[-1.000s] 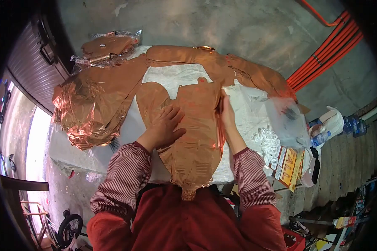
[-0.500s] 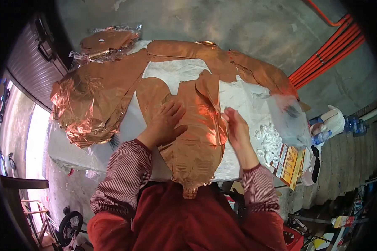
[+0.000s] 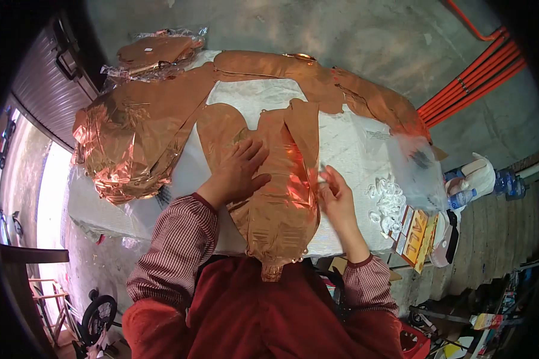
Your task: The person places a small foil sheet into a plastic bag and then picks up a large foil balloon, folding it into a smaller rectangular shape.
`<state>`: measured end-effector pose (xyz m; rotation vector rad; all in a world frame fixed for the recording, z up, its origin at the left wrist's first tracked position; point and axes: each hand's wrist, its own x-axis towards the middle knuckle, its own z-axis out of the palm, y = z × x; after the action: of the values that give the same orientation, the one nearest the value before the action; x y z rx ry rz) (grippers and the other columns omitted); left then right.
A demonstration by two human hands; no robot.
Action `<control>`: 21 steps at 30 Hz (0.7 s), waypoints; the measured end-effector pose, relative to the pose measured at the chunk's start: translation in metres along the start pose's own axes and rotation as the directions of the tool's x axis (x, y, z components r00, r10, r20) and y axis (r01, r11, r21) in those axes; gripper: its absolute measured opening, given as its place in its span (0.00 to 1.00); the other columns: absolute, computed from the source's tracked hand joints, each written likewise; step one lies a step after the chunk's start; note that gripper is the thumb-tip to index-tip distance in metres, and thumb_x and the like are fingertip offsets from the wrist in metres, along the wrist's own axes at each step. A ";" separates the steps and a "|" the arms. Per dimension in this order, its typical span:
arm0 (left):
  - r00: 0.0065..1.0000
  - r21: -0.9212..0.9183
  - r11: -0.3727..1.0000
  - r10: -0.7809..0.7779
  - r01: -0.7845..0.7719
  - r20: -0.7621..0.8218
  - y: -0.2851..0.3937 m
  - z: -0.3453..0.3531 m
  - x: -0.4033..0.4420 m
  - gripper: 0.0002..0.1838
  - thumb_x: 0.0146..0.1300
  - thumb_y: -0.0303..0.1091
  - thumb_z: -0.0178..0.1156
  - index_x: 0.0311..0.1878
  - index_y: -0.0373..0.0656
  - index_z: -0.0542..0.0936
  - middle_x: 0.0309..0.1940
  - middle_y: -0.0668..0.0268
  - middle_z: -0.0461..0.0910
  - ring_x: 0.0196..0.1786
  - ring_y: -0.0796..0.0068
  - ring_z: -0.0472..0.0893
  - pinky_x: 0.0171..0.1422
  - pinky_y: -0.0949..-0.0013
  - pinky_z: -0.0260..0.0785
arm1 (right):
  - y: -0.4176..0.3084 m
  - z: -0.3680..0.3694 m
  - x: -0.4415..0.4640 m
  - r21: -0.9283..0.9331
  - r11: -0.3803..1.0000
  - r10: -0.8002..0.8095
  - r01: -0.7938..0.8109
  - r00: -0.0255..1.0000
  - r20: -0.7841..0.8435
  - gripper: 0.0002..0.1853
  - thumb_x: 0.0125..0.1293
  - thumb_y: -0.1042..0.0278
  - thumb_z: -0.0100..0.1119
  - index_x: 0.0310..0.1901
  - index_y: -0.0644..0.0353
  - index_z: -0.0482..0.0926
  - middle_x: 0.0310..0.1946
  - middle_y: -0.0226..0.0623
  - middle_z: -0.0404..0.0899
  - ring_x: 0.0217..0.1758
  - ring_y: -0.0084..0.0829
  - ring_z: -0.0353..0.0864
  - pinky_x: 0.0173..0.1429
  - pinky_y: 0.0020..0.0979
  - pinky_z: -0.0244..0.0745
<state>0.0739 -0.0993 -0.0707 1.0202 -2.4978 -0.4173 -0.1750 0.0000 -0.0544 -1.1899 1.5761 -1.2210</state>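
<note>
A flat copper-coloured foil piece [image 3: 281, 215] lies on the white-covered table [image 3: 341, 143], its narrow neck hanging over the near edge. My left hand [image 3: 236, 173] rests spread on its left part. The foil's right side is folded inward, showing a shiny strip. My right hand [image 3: 338, 200] is at that right edge, its thumb and fingers curled close together at the foil; whether they pinch anything is too small to tell. More copper foil [image 3: 144, 131] is heaped at the left, and long foil pieces [image 3: 269, 64] lie along the far edge.
Plastic-wrapped foil packs [image 3: 156, 51] lie at the back left. On the right are white ribbon loops [image 3: 389, 203], a clear plastic bag [image 3: 416, 170] and a yellow printed box [image 3: 419, 239]. Orange pipes [image 3: 470, 84] run along the wall. Water bottles [image 3: 461, 198] stand beyond the table.
The foil's right side has been folded inward. My right hand has moved down along its edge, drawn away, then come back with fingers curled. My left hand has stayed on the foil.
</note>
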 end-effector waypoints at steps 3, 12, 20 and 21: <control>1.000 0.028 1.000 0.011 -0.011 -0.007 -0.001 0.001 -0.001 0.34 0.63 0.49 0.58 0.67 0.38 0.66 0.68 0.49 0.62 0.73 0.47 0.56 0.75 0.52 0.50 | -0.012 -0.002 -0.002 0.168 0.969 0.165 -0.182 0.980 0.115 0.18 0.69 0.79 0.50 0.61 0.69 0.69 0.50 0.39 0.76 0.42 0.24 0.78 0.47 0.23 0.75; 0.999 0.013 1.000 0.027 -0.027 -0.046 -0.003 0.005 0.000 0.34 0.62 0.48 0.59 0.66 0.37 0.66 0.67 0.49 0.64 0.72 0.47 0.58 0.75 0.53 0.51 | 0.008 0.002 0.013 -0.596 0.735 -0.360 0.325 0.931 0.065 0.24 0.70 0.68 0.50 0.65 0.68 0.63 0.52 0.53 0.75 0.52 0.50 0.74 0.59 0.41 0.68; 0.999 0.011 1.000 0.025 -0.024 -0.028 0.000 0.001 0.000 0.34 0.62 0.48 0.59 0.66 0.37 0.66 0.67 0.49 0.64 0.72 0.47 0.58 0.75 0.53 0.51 | 0.008 0.006 0.039 0.051 0.998 -0.033 0.032 0.999 0.020 0.27 0.73 0.63 0.50 0.68 0.67 0.60 0.62 0.45 0.70 0.60 0.35 0.73 0.62 0.34 0.68; 1.000 -0.003 1.000 0.006 -0.006 -0.022 0.001 0.000 0.000 0.34 0.62 0.48 0.59 0.66 0.37 0.66 0.67 0.49 0.64 0.72 0.47 0.58 0.75 0.53 0.50 | 0.020 0.002 0.051 0.051 0.998 -0.034 0.033 0.999 0.011 0.27 0.73 0.63 0.50 0.68 0.67 0.60 0.62 0.45 0.70 0.60 0.35 0.73 0.62 0.34 0.68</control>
<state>0.0733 -0.0991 -0.0706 1.0105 -2.4796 -0.4055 -0.1897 -0.0477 -0.0765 -1.1933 1.5126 -1.2662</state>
